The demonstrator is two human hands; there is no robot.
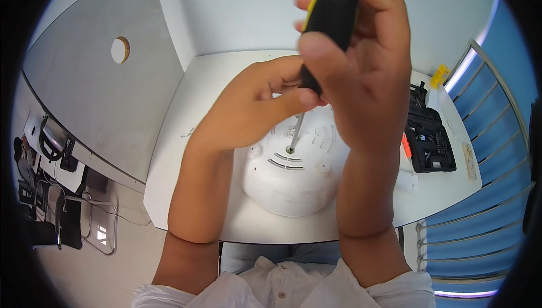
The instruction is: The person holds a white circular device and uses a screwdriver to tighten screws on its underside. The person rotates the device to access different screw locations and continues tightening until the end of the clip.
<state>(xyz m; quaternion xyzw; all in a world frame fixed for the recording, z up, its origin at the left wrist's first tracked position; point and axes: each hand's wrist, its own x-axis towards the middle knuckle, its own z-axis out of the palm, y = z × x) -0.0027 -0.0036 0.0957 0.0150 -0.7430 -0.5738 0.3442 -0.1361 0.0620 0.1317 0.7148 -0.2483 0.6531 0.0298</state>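
A black and yellow screwdriver (333, 17) stands tilted over a round white plastic housing (291, 195) with curved vent slots. Its metal tip reaches into a small recessed hole in the housing, where a screw may sit, too small to tell. My right hand (367, 65) grips the thick handle from the right, thumb in front and fingers behind. Lower down, my left hand (254, 96) pinches the narrow neck of the handle between thumb and fingers. Part of the housing's far side is hidden behind my hands.
The housing rests on a white table (169, 195). At the right lies an open black tool case (432, 144), with an orange-red tool (406, 146) beside it and a yellow object (439, 75) behind. A metal railing (480, 195) runs along the right; a grey panel (101, 77) stands left.
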